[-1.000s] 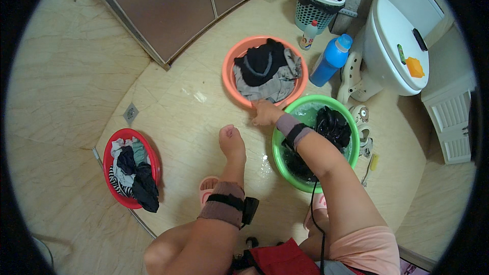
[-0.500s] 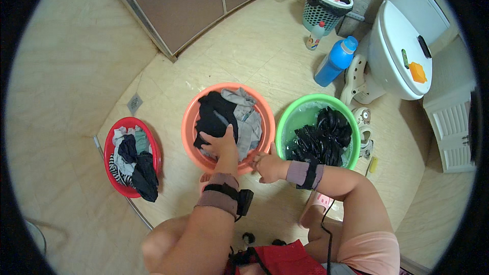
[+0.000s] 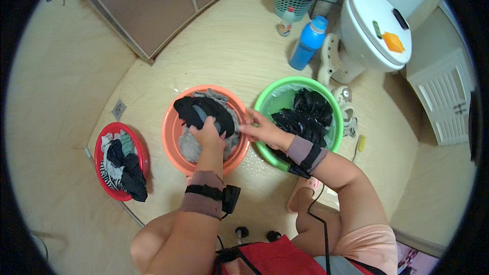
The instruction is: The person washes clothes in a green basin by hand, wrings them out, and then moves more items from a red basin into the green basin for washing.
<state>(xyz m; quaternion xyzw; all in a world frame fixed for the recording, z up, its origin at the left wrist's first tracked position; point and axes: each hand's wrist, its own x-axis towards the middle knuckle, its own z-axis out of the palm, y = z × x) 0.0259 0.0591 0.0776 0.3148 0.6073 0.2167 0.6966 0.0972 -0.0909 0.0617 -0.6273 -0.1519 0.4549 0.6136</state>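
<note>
One hand [image 3: 208, 135] gripping black garment [image 3: 220, 114], bottle [image 3: 286, 23] — labelled

Floor [image 3: 204, 56] observed: pale, shiny; directions taken from centre of view. An orange basin [image 3: 169, 135] is seated at 9 o'clock, with a green basin [image 3: 261, 101] just beside it, at 3. A red basin [image 3: 143, 153] is set between 8 and 9; a square drain [image 3: 118, 109] is let in at 9. Around 1, a blue bottle [image 3: 307, 47], a small red-capped bottle [image 3: 286, 23] and a perforated bin [image 3: 293, 7] are stood. At 2, a cream clog [image 3: 330, 61] is placed beside a toilet [image 3: 367, 35].
</note>
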